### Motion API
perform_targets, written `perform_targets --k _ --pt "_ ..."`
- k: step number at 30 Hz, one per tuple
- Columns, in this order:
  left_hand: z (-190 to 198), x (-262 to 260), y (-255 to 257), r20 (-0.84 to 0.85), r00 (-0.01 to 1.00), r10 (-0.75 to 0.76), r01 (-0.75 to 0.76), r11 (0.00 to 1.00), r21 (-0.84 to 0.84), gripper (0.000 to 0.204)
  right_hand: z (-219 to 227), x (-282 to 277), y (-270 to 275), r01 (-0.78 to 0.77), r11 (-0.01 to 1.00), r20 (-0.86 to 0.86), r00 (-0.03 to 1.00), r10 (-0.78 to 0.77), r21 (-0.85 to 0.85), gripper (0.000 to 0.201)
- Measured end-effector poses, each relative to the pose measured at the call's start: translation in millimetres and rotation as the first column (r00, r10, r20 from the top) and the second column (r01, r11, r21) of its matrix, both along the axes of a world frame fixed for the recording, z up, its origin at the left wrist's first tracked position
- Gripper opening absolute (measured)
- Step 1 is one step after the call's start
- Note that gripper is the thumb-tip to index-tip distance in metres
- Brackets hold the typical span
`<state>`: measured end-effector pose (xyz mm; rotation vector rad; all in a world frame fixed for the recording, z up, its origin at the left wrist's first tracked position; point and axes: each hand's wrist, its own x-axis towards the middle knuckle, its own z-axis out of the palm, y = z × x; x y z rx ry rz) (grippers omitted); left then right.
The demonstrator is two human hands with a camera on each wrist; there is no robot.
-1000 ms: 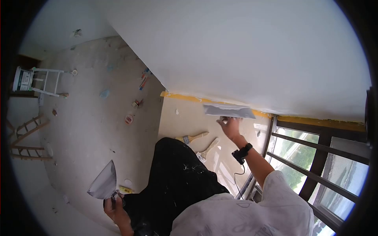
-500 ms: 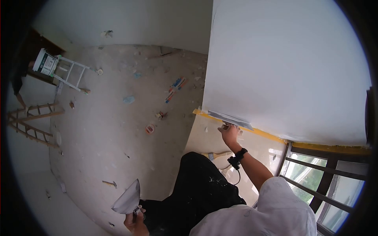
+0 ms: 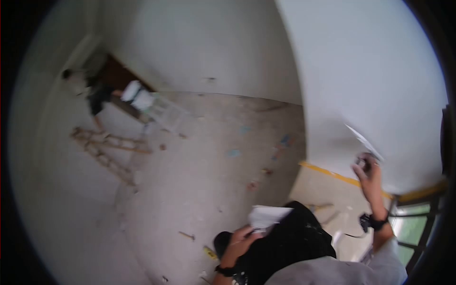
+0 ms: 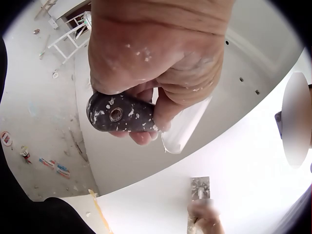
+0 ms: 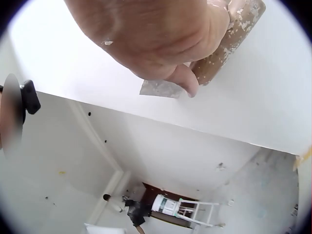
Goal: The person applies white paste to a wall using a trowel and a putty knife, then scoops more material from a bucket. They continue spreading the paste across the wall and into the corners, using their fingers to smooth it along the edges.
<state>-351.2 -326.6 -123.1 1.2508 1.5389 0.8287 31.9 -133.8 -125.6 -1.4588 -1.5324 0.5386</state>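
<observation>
My left hand (image 3: 240,243) grips a wide putty knife (image 3: 268,216), its broad blade over my dark trousers in the head view. In the left wrist view the fingers curl round its dark, putty-spotted handle (image 4: 122,113), and part of the pale blade shows beyond. My right hand (image 3: 370,176) holds a plastering trowel (image 3: 365,141) up at the white wall (image 3: 342,80), its blade seen nearly edge-on. The right wrist view shows the thumb beside the trowel's brown, spattered handle (image 5: 226,51); a blade corner lies close over the wall, the rest hidden by the hand.
Yellow tape (image 3: 332,174) runs along the wall's lower edge above a pale ledge with brushes (image 3: 320,206). A barred window (image 3: 413,230) is at right. Across the littered floor stand a white ladder (image 3: 164,111), bucket (image 3: 137,95), wooden ladder (image 3: 111,142) and another person (image 3: 99,99).
The head view has swung left, bringing the other person into full view. My right hand has moved the trowel from the taped edge up the wall. My left hand has brought the putty knife inward over my legs.
</observation>
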Motion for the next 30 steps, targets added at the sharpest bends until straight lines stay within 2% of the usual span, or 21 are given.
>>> perform_targets --k 1,2,3,4,5,7,8,10,11,14,15,17,18,22,23,25,26,27,28,29,30 --pt "-14 -1 2 0.031 0.997 -0.068 0.07 0.996 -0.047 0.024 9 10 -8 -0.097 0.995 0.08 0.992 0.097 -0.011 0.031" --pt "-47 -1 5 0.282 0.958 -0.058 0.086 0.993 -0.087 0.026 14 21 -15 -0.212 0.976 0.12 0.969 0.217 -0.048 0.031" --pt "-45 7 20 0.274 0.943 -0.191 0.222 0.971 -0.089 0.029 14 29 -24 -0.267 0.963 0.098 0.958 0.269 -0.037 0.032" --pt "-50 18 33 0.203 0.923 -0.326 0.322 0.945 0.054 0.031 53 24 -36 -0.35 0.89 0.029 0.927 0.373 -0.291 0.028" --pt "-59 34 40 0.231 0.914 -0.333 0.326 0.943 0.07 0.032 50 26 -39 -0.464 0.861 0.056 0.873 0.484 -0.209 0.027" --pt "-50 64 54 0.204 0.868 -0.452 0.46 0.888 0.013 0.034 57 34 -31 -0.769 0.582 -0.047 0.613 0.789 -0.264 0.041" --pt "-51 79 57 0.198 0.864 -0.463 0.466 0.884 0.036 0.034 71 30 -40 -0.763 0.594 -0.026 0.619 0.785 -0.255 0.041" --pt "-49 109 68 0.236 0.797 -0.556 0.544 0.831 0.118 0.035 109 13 -52 -0.862 0.326 -0.495 0.493 0.716 -0.388 0.049" --pt "-44 123 74 0.235 0.792 -0.564 0.548 0.825 0.134 0.035 115 15 -50 -0.857 0.336 -0.48 0.501 0.72 -0.391 0.049" --pt "-26 138 59 0.454 0.701 -0.55 0.54 0.825 0.165 0.033 116 -4 -71 -0.846 0.39 -0.628 0.531 0.569 -0.363 0.059" --pt "-17 135 53 0.457 0.691 -0.561 0.545 0.819 0.18 0.033 118 -11 -75 -0.838 0.402 -0.616 0.544 0.57 -0.369 0.059" --pt "-6 130 38 0.48 0.63 -0.61 0.572 0.783 0.244 0.035 123 -22 -80 -0.831 0.359 -0.63 0.557 0.541 -0.426 0.056" --pt "-1 127 32 0.536 0.617 -0.576 0.565 0.798 0.208 0.036 129 -20 -84 -0.822 0.334 -0.641 0.568 0.516 -0.461 0.055" --pt "8 109 23 0.587 0.569 -0.577 0.572 0.79 0.222 0.035 149 -10 -102 -0.731 0.386 -0.527 0.676 0.515 -0.562 0.05" --pt "11 105 21 0.62 0.551 -0.559 0.554 0.8 0.229 0.032 147 -6 -105 -0.741 0.416 -0.527 0.669 0.524 -0.527 0.051" --pt "16 94 13 0.592 0.654 -0.47 0.422 0.877 0.229 0.022 146 18 -124 -0.713 0.51 -0.521 0.7 0.488 -0.481 0.055" --pt "0 87 17 0.709 0.591 -0.385 0.387 0.906 0.17 0.016 151 26 -134 -0.714 0.505 -0.539 0.699 0.47 -0.485 0.052" --pt "27 88 8 0.649 0.742 -0.169 0.212 0.977 0.011 0.013 147 40 -131 -0.661 0.483 -0.486 0.75 0.448 -0.575 0.05" --pt "5 77 23 0.626 0.689 -0.366 0.318 0.928 0.192 0.014 144 46 -140 -0.567 0.62 -0.351 0.823 0.447 -0.542 0.048" --pt "12 79 24 0.683 0.719 -0.127 0.133 0.99 0.045 0.011 145 56 -141 -0.489 0.596 -0.227 0.858 0.462 -0.637 0.039" --pt "19 75 29 0.681 0.69 -0.246 0.191 0.969 0.157 0.017 139 67 -152 -0.421 0.686 0.02 0.844 0.536 -0.593 0.035"
